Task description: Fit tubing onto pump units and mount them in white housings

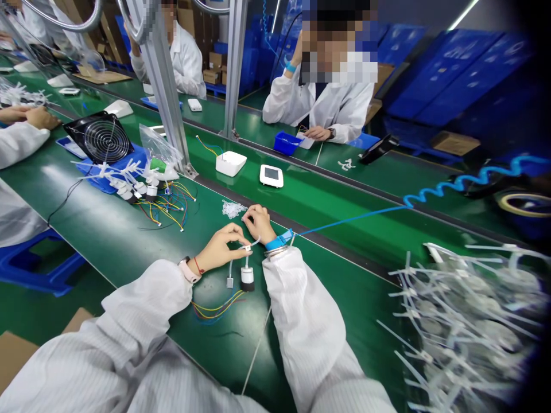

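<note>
1. Left hand [220, 248] – the fingers are closed in a pinch, with thumb and forefinger pressed together on a white tie [248, 248]. The hand rests low over the green belt [129, 241], and a watch sits on the wrist.
2. Right hand [259, 222] – the fingers are curled inward, just beside the left fingertips. The view does not show whether it grips anything. A blue wrist strap [279, 239] circles this wrist, and a coiled blue cord [456, 183] runs from it to the right.
3. Small cylinder [247, 278] – it has a white top and a black base, and stands upright on the belt directly below the pinched tie. A thin stem rises from it toward the left fingers.
4. Grey connector [229, 282] lies just left of the cylinder. The coloured wires [215, 308] curve away from it toward the left sleeve.
5. A pile of small clear parts [233, 209] lies on the belt near the right fingertips.
6. Further back on the belt are a white device [271, 175] and a white box [231, 163].
7. To the far left, a black fan [104, 138] rests on a blue tray, with wired cylinders beside it.
8. At the right edge lies a heap of tied assemblies [465, 327].
9. Other people in white coats are at work across the line.
</note>
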A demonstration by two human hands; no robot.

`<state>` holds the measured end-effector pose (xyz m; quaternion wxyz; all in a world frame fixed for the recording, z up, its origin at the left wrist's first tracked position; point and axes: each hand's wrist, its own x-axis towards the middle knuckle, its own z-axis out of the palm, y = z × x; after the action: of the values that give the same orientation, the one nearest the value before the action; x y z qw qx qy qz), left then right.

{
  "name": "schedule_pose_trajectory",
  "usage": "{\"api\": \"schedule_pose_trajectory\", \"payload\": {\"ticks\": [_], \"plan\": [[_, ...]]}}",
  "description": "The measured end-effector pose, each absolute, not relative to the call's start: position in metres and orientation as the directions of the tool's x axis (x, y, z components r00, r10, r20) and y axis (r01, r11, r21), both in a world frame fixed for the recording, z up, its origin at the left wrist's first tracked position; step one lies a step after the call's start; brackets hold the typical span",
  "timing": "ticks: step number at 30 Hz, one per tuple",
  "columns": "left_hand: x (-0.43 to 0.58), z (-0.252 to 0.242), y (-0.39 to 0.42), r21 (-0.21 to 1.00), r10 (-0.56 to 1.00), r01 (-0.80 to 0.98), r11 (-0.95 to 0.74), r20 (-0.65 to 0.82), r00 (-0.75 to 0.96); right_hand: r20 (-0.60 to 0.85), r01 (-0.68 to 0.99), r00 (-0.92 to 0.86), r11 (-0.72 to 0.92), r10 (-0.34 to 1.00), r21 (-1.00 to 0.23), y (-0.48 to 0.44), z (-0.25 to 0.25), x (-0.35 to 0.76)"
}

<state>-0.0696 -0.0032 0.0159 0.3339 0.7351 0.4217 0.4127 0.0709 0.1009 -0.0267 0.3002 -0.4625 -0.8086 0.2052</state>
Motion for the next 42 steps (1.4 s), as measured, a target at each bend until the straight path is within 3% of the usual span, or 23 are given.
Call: {"api": "schedule_pose_trajectory", "payload": {"ticks": [5, 8, 17, 26, 34, 42], "plan": [[-0.063, 0.015, -0.007, 0.871, 0.908, 0.331, -0.363, 0.251, 0.336, 0.432, 0.423, -0.090, 0.428, 0.897, -0.799, 0.077, -0.023, 0.114], [-0.050, 0.009, -0.002, 0.863, 0.921, 0.378, -0.335, 0.216, 0.323, 0.439, 0.368, 0.017, 0.402, 0.898, -0.838, 0.042, -0.016, 0.141], [-0.004, -0.001, 0.014, 0.866, 0.859, 0.330, -0.375, 0.191, 0.476, 0.342, 0.452, -0.048, 0.326, 0.938, -0.830, -0.018, -0.013, 0.154], [-0.007, 0.000, 0.011, 0.865, 0.860, 0.333, -0.376, 0.192, 0.473, 0.306, 0.401, -0.075, 0.309, 0.949, -0.862, -0.013, -0.013, 0.156], [-0.009, 0.006, 0.009, 0.870, 0.830, 0.250, -0.424, 0.264, 0.491, 0.110, 0.061, -0.103, 0.117, 0.989, -0.991, -0.010, -0.016, 0.161], [-0.008, 0.005, 0.009, 0.887, 0.830, 0.227, -0.402, 0.249, 0.500, 0.029, -0.014, -0.080, 0.028, 0.996, -0.999, -0.010, -0.019, 0.163]]}}
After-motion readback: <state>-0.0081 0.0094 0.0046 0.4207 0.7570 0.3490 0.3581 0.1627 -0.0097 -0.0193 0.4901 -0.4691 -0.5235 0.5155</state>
